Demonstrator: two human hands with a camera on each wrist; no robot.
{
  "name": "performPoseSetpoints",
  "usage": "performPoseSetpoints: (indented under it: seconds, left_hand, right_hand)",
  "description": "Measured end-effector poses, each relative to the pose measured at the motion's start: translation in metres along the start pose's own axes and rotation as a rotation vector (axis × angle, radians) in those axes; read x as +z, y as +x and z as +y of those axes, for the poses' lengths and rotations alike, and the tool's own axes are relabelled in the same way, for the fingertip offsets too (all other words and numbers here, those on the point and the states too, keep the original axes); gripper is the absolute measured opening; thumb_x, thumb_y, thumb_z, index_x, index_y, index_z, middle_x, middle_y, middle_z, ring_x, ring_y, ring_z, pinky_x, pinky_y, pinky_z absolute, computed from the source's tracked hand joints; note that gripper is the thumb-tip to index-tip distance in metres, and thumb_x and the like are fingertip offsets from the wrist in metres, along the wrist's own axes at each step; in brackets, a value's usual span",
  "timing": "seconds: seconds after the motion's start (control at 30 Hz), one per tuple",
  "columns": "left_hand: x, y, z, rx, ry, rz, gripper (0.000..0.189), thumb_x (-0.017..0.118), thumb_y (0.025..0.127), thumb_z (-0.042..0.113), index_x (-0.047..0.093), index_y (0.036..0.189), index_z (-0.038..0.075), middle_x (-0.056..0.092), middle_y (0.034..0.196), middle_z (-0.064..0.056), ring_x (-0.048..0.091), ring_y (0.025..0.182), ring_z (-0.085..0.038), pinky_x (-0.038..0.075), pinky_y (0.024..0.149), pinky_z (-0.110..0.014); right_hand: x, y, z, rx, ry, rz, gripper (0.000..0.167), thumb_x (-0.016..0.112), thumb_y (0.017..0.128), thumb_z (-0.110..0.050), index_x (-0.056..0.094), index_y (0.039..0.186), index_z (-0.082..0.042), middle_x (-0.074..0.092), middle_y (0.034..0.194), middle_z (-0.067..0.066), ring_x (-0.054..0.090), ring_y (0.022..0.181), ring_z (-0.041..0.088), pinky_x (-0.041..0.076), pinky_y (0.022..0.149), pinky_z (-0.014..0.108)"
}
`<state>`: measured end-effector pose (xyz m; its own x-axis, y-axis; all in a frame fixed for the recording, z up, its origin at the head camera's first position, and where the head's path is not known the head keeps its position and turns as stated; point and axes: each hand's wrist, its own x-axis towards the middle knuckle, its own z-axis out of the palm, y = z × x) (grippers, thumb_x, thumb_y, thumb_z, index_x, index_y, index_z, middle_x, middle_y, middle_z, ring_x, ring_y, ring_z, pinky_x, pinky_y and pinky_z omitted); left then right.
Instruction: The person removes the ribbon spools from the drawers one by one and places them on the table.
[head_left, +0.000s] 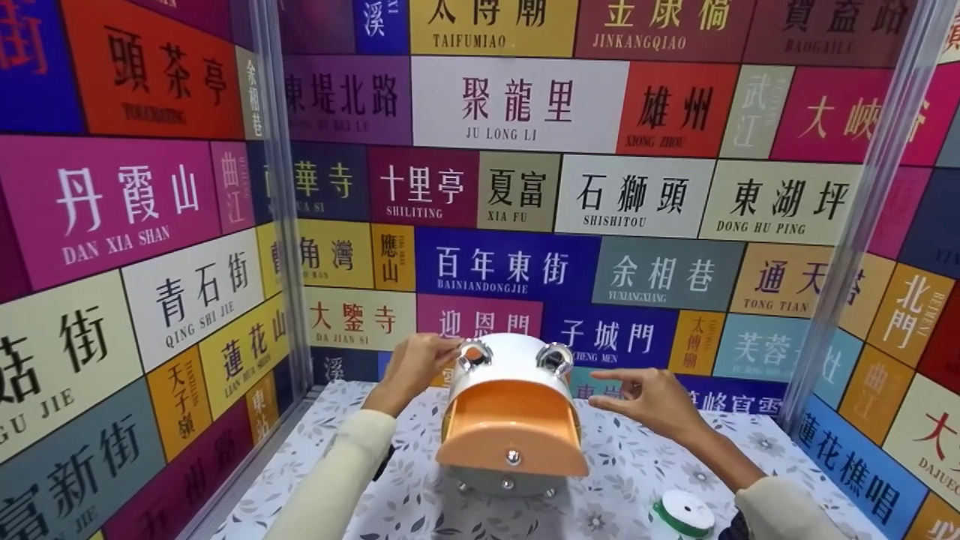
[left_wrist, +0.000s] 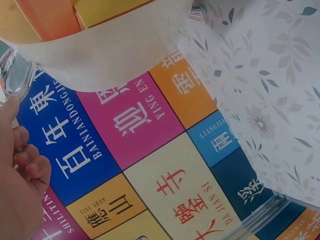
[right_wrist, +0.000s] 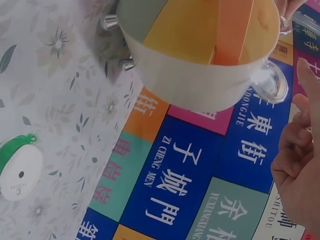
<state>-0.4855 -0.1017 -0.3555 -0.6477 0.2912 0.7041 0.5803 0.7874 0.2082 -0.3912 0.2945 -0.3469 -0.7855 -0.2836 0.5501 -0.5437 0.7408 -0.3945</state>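
A rounded white box (head_left: 510, 357) with an orange drawer (head_left: 517, 448) pulled out at its front stands on the table. Two shiny rings stick up from its top, a left ring (head_left: 475, 355) and a right ring (head_left: 556, 359). My left hand (head_left: 420, 367) pinches the left ring at its outer edge; in the left wrist view the thumb lies against that ring (left_wrist: 19, 75). To the right of the box, my right hand (head_left: 649, 397) hovers apart from the right ring, thumb and index finger spread with nothing seen between them.
A white spool with green ribbon (head_left: 684, 514) lies on the table near my right forearm. Leaf-patterned white cloth (head_left: 622, 457) covers the table. Behind stands a wall of coloured name panels (head_left: 517, 105), with clear upright posts (head_left: 289, 195) at the corners.
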Motion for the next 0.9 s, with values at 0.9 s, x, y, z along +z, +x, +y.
performPoseSetpoints:
  seconds: [0.9]
  left_hand:
    - [0.000, -0.002, -0.002, 0.005, 0.005, -0.003, 0.022, 0.075, 0.098, 0.029, 0.080, 0.119, 0.030, 0.074, 0.087, 0.002, 0.067, 0.076, -0.014, 0.055, 0.065, -0.028]
  right_hand:
    - [0.036, 0.000, -0.060, -0.343, 0.074, 0.006, 0.044, 0.087, 0.081, -0.048, 0.081, 0.117, -0.023, 0.036, 0.056, -0.017, 0.029, 0.052, -0.005, 0.024, 0.049, 0.016]
